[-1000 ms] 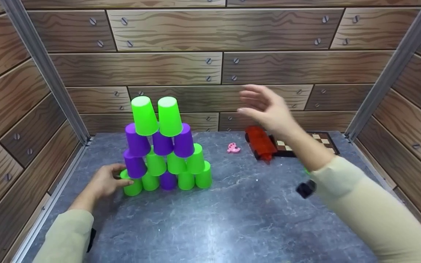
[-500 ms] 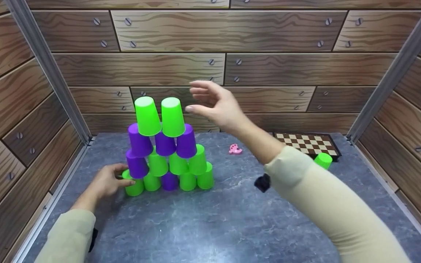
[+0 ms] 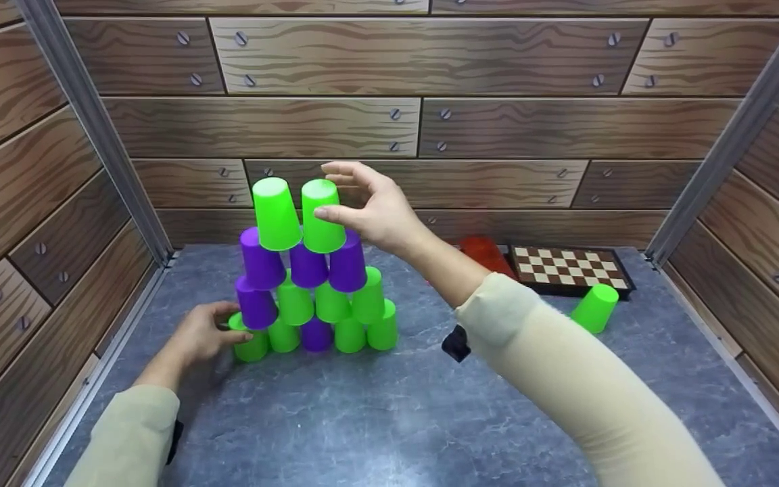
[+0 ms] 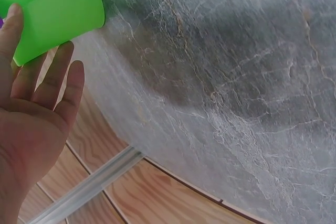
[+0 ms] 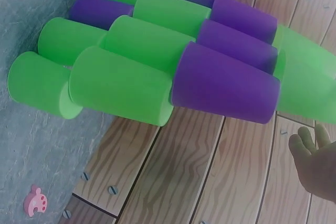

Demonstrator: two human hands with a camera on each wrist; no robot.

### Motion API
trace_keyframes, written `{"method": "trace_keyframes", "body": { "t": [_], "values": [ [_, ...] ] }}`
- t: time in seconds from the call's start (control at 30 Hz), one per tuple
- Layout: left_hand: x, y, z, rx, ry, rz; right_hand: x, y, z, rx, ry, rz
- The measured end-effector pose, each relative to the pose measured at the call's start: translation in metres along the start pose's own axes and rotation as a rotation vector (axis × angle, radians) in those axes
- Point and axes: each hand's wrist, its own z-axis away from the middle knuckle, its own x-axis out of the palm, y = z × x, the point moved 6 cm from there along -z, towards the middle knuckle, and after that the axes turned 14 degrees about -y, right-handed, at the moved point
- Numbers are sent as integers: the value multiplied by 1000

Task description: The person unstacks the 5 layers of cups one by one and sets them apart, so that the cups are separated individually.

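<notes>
Green and purple plastic cups stand upside down in a stepped wall, in the head view at left. Two green cups top it: a left one (image 3: 276, 216) and a right one (image 3: 322, 233). Below them runs a row of purple cups (image 3: 262, 260), over two wider mixed rows. My left hand (image 3: 197, 333) holds the leftmost green cup (image 3: 252, 350) of the bottom row, thumb in front, fingers behind. Beside the top right cup is my right hand (image 3: 381, 213), fingers spread and thumb overlapping the cup. In the right wrist view its fingertips (image 5: 307, 137) show apart from the top cups.
A lone green cup (image 3: 596, 308) leans at the right, by a checkered board (image 3: 569, 267). A red toy car (image 3: 484, 253) lies partly behind my right forearm. A small pink toy (image 5: 35, 202) is on the tabletop. Wood-patterned walls (image 3: 389, 125) enclose the table.
My right hand has moved left from over the red toy car to the top right green cup. My left hand stays at the bottom left cup. The lone green cup has come into view.
</notes>
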Motion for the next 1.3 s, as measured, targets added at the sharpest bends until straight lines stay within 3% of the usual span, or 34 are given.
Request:
{"method": "trace_keyframes", "body": {
  "t": [0.37,0.73,1.03,1.3],
  "values": [
    [-1,-1,-1,-24,-7,-6,7,5,-1,38,-7,43],
    [0,0,1,8,-4,-14,6,5,1,45,-9,43],
    [1,1,-1,10,-7,-13,-28,4,24,-8,57,26],
    [0,0,2,-3,-5,-33,-67,10,63,27,83,62]
  ]
}}
